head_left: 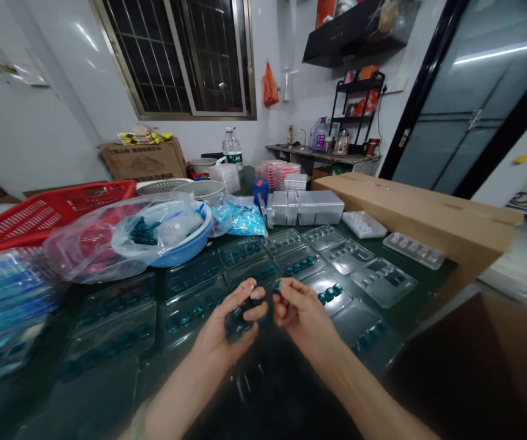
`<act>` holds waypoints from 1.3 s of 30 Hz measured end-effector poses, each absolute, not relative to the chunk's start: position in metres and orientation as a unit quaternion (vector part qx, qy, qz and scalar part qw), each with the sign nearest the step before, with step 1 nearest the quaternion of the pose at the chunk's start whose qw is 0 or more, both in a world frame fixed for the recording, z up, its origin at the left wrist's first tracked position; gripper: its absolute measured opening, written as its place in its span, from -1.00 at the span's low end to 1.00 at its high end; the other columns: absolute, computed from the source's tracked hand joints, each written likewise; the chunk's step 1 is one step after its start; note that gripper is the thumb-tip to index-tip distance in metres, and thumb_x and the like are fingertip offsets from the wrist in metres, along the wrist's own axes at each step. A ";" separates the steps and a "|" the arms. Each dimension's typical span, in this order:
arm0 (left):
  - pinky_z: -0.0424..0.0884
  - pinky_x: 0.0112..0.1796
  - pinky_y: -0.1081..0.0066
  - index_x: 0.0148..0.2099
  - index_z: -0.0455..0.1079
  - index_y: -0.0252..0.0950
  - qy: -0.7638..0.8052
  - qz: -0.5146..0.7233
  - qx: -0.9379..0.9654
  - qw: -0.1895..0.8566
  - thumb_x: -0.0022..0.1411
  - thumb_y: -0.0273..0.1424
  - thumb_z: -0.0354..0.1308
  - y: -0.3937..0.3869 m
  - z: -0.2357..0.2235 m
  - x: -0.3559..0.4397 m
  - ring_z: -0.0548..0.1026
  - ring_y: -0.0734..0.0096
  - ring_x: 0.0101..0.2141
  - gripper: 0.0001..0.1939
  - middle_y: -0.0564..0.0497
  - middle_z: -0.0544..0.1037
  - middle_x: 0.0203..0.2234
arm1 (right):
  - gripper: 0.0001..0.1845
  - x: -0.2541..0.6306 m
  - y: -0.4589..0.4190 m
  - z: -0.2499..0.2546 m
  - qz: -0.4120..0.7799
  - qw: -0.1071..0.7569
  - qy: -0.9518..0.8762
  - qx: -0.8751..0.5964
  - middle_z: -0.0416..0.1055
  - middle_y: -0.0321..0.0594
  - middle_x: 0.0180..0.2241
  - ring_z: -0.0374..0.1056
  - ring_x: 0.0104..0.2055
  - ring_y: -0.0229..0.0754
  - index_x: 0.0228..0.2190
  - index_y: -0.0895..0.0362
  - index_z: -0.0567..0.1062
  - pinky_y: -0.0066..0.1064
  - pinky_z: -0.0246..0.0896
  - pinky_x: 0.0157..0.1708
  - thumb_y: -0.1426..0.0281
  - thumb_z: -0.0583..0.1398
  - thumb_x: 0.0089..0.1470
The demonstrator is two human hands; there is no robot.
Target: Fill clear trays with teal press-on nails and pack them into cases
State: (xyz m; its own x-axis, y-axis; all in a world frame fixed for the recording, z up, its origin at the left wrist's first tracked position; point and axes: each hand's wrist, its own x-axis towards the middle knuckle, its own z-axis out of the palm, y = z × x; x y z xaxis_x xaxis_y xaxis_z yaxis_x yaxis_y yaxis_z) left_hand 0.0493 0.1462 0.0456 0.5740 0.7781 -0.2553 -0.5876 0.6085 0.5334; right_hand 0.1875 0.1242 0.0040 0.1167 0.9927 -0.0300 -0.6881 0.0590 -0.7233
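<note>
1. A glossy dark green tabletop (pixel 431 280) lies beneath the fingers, a pale, shiny wall (pixel 277 30) beyond.
2. Far left of the fingers, blue plastic packs (pixel 9 305) are stacked, cut off by the picture's edge; behind them sits a slatted red basket (pixel 103 211).
3. Nearer, a crinkled clear bag (pixel 82 244) drapes a round blue basin (pixel 181 253), blurring its contents.
4. Left of and beyond the fingers, clear moulded trays (pixel 190 296) hold rounded teal shapes; the nearest fade into blur.
5. The left hand (pixel 217 327) curls round smooth dark pieces (pixel 235 325), partly covered, their number unclear.
6. Just beside it, the right hand's (pixel 300 305) thumb and forefinger pinch a small teal piece (pixel 276 286), mostly hidden.
7. Well right of the fingers stands a matte cardboard box (pixel 410 208).
</note>
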 end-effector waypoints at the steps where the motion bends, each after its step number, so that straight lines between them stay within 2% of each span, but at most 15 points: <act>1: 0.15 -0.70 0.71 -0.34 0.24 -0.32 0.222 0.397 0.201 0.868 0.14 -0.54 -0.04 0.145 0.050 0.046 0.16 0.73 -0.67 -0.94 0.10 0.24 -0.54 | -0.84 0.193 0.127 0.003 0.608 0.696 -0.227 -0.308 0.28 -0.36 -0.63 0.13 -0.66 -0.42 -0.56 0.17 0.37 -0.55 0.05 -0.67 0.35 0.24 -0.16; 3: 0.14 -0.70 0.72 -0.32 0.23 -0.31 0.200 0.396 0.202 0.873 0.16 -0.54 -0.07 0.143 0.057 0.040 0.16 0.73 -0.66 -0.91 0.09 0.24 -0.52 | -0.83 0.202 0.129 0.000 0.587 0.710 -0.211 -0.327 0.29 -0.35 -0.61 0.16 -0.63 -0.39 -0.54 0.16 0.39 -0.55 0.05 -0.67 0.34 0.26 -0.19; 6: 0.12 -0.70 0.70 -0.31 0.24 -0.32 0.232 0.380 0.220 0.868 0.17 -0.51 -0.06 0.143 0.055 0.037 0.18 0.71 -0.65 -0.92 0.07 0.25 -0.51 | -0.82 0.201 0.125 0.000 0.544 0.687 -0.294 -0.381 0.28 -0.33 -0.62 0.19 -0.57 -0.35 -0.46 0.18 0.44 -0.54 0.06 -0.65 0.32 0.23 -0.14; 10: 0.10 -0.69 0.68 -0.34 0.28 -0.34 0.298 0.352 0.284 0.841 0.11 -0.38 0.06 0.143 0.036 0.044 0.23 0.69 -0.65 -0.89 0.05 0.30 -0.53 | -0.82 0.184 0.115 0.003 0.456 0.643 -0.398 -0.469 0.27 -0.35 -0.63 0.16 -0.61 -0.37 -0.41 0.18 0.46 -0.54 0.07 -0.64 0.34 0.20 -0.11; 13: 0.14 -0.65 0.66 -0.41 0.30 -0.35 0.342 0.355 0.357 0.794 0.00 -0.42 0.17 0.141 0.025 0.049 0.27 0.69 -0.65 -0.88 0.08 0.33 -0.56 | -0.84 0.178 0.111 0.003 0.431 0.620 -0.413 -0.508 0.32 -0.32 -0.60 0.21 -0.57 -0.33 -0.44 0.19 0.45 -0.53 0.11 -0.63 0.36 0.19 -0.12; 17: 0.20 -0.59 0.61 -0.40 0.34 -0.35 0.414 0.355 0.425 0.722 -0.06 -0.39 0.22 0.141 0.017 0.048 0.31 0.63 -0.63 -0.84 0.07 0.37 -0.59 | -0.84 0.182 0.106 0.002 0.448 0.586 -0.443 -0.510 0.30 -0.31 -0.64 0.24 -0.58 -0.30 -0.47 0.22 0.45 -0.50 0.14 -0.61 0.36 0.15 -0.08; 21: 0.20 -0.59 0.58 -0.37 0.37 -0.34 0.436 0.335 0.447 0.705 -0.06 -0.33 0.21 0.143 0.010 0.044 0.31 0.60 -0.62 -0.80 0.07 0.38 -0.61 | -0.84 0.183 0.104 -0.002 0.450 0.560 -0.465 -0.518 0.31 -0.30 -0.61 0.24 -0.57 -0.29 -0.44 0.21 0.44 -0.52 0.13 -0.63 0.36 0.12 -0.05; 24: 0.23 -0.56 0.56 -0.39 0.38 -0.35 0.437 0.331 0.446 0.707 -0.08 -0.32 0.23 0.142 0.007 0.043 0.34 0.58 -0.60 -0.79 0.06 0.39 -0.60 | -0.86 0.182 0.105 -0.006 0.395 0.553 -0.500 -0.537 0.33 -0.30 -0.55 0.25 -0.51 -0.30 -0.43 0.18 0.43 -0.52 0.14 -0.57 0.38 0.11 -0.04; 27: 0.17 -0.61 0.57 -0.40 0.39 -0.35 0.444 0.326 0.455 0.700 -0.11 -0.32 0.24 0.140 0.007 0.041 0.31 0.59 -0.64 -0.78 0.09 0.36 -0.64 | -0.90 0.184 0.106 -0.007 0.330 0.526 -0.573 -0.535 0.33 -0.29 -0.50 0.24 -0.46 -0.30 -0.46 0.17 0.43 -0.51 0.13 -0.48 0.45 0.10 -0.06; 31: 0.13 -0.62 0.56 -0.44 0.39 -0.35 0.456 0.332 0.521 0.641 -0.10 -0.32 0.23 0.137 0.006 0.041 0.29 0.58 -0.64 -0.80 0.09 0.36 -0.67 | -0.92 0.186 0.106 -0.008 0.279 0.478 -0.643 -0.529 0.28 -0.33 -0.57 0.20 -0.51 -0.32 -0.53 0.15 0.38 -0.52 0.07 -0.51 0.50 0.10 -0.08; 36: 0.19 -0.56 0.54 -0.48 0.37 -0.34 0.479 0.365 0.536 0.592 -0.09 -0.31 0.22 0.135 0.005 0.046 0.32 0.53 -0.60 -0.81 0.08 0.40 -0.64 | -0.84 0.174 0.106 -0.019 0.126 0.488 -0.657 -0.560 0.25 -0.24 -0.50 0.18 -0.45 -0.26 -0.50 0.14 0.35 -0.44 0.03 -0.43 0.56 0.01 -0.05; 39: 0.16 -0.60 0.57 -0.47 0.37 -0.35 0.470 0.375 0.489 0.632 -0.08 -0.33 0.22 0.134 0.009 0.047 0.30 0.57 -0.63 -0.83 0.10 0.36 -0.66 | -0.83 0.170 0.107 -0.022 0.138 0.537 -0.623 -0.552 0.24 -0.22 -0.46 0.19 -0.41 -0.24 -0.47 0.14 0.35 -0.41 0.06 -0.39 0.54 -0.02 0.00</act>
State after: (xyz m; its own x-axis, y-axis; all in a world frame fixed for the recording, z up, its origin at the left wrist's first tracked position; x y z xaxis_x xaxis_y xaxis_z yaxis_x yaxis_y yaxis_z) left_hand 0.0471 0.1336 0.0092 0.2766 0.9337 -0.2274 -0.0142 0.2406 0.9705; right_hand 0.1696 0.1071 -0.0223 0.1860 0.8355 0.5170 0.5400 0.3527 -0.7642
